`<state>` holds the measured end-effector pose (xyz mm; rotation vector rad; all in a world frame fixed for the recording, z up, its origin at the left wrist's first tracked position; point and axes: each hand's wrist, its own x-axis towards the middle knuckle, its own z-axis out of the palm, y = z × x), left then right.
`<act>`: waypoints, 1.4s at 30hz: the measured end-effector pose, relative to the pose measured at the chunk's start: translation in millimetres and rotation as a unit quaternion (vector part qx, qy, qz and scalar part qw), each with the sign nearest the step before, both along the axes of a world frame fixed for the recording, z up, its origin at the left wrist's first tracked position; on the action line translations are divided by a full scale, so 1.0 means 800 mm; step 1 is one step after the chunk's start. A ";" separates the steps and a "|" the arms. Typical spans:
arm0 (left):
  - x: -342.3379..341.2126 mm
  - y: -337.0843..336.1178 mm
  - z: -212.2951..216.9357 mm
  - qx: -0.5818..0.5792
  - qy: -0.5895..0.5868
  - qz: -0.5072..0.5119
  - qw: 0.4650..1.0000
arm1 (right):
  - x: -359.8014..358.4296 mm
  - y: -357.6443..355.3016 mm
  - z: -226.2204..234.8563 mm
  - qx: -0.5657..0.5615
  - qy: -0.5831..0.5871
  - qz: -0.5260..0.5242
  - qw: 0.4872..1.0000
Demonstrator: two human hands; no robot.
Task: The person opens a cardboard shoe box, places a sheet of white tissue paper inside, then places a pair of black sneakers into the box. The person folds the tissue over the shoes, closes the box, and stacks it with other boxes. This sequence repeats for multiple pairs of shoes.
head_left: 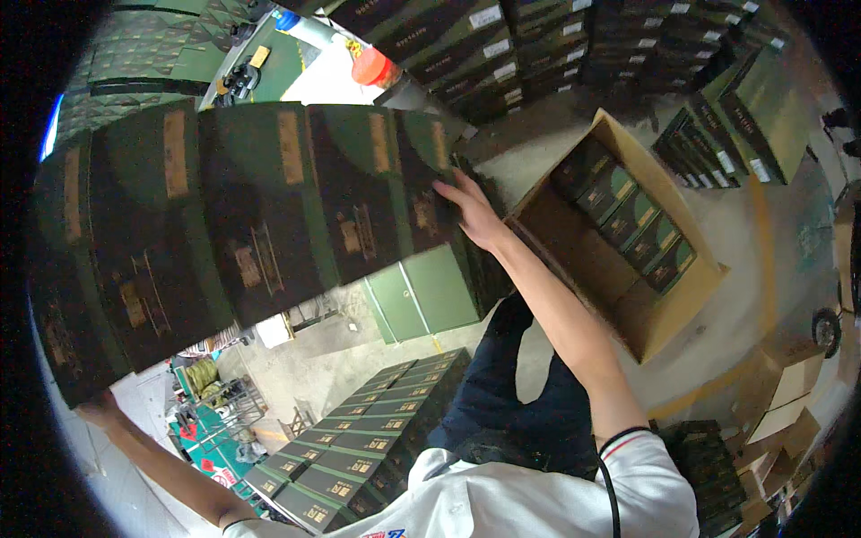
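Observation:
A long row of several dark green and brown patterned boxes (256,202) is held up across the left of the view, pressed together side by side. My left hand (100,414) grips the near left end from below, its fingers mostly hidden by the boxes. At the far right end, my right hand (471,211) presses against the last box, thumb and fingers partly in sight. Right of that hand stands an open cardboard carton (686,300), tilted in view, with several similar boxes (632,215) lined up along one side of it.
Rows of similar boxes (350,435) lie low in front of my body at the left. Tall stacks of dark boxes (547,40) line the back. A worktable (278,63) bears a red-lidded container (372,68). Brown cartons (789,377) and a wheel (826,332) are at the right.

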<state>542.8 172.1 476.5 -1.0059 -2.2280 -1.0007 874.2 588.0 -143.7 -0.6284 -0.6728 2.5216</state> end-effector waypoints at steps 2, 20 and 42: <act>-0.030 0.005 0.014 0.002 -0.045 -0.003 0.999 | -0.073 -0.017 -0.008 -0.029 -0.018 0.016 0.999; -0.117 0.042 -0.111 0.043 -0.255 -0.048 0.965 | -0.146 -0.046 -0.115 0.417 -0.349 -0.040 0.838; 0.101 0.201 -0.277 -0.132 0.119 0.050 0.983 | 0.001 -0.056 -0.061 0.375 -0.266 -0.128 0.879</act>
